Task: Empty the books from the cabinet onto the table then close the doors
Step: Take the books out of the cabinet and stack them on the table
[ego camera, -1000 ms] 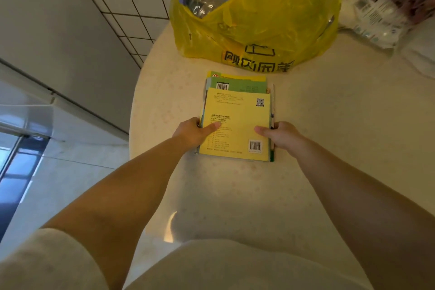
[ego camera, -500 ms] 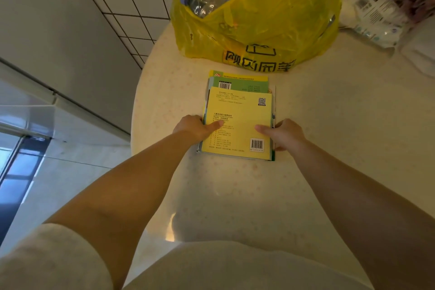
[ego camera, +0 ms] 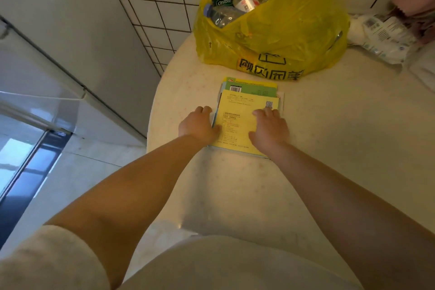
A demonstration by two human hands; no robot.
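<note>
On the table (ego camera: 329, 125), just at 6 o'clock of the yellow bag (ego camera: 294, 38), lie the books (ego camera: 237, 122). Both hands let go: left hand (ego camera: 199, 125) and right hand (ego camera: 270, 128) now press flat. Doors come next.

A pale round table (ego camera: 329, 139) carries stacked books (ego camera: 237, 120), a yellow bag (ego camera: 289, 38) and white packets (ego camera: 381, 38).

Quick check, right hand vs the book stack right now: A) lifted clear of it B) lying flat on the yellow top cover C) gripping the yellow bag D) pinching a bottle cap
B. The right hand lies with straight fingers on the yellow top cover of the book stack, which sits on the table in front of the yellow plastic bag; it touches neither the bag nor a bottle.
</note>
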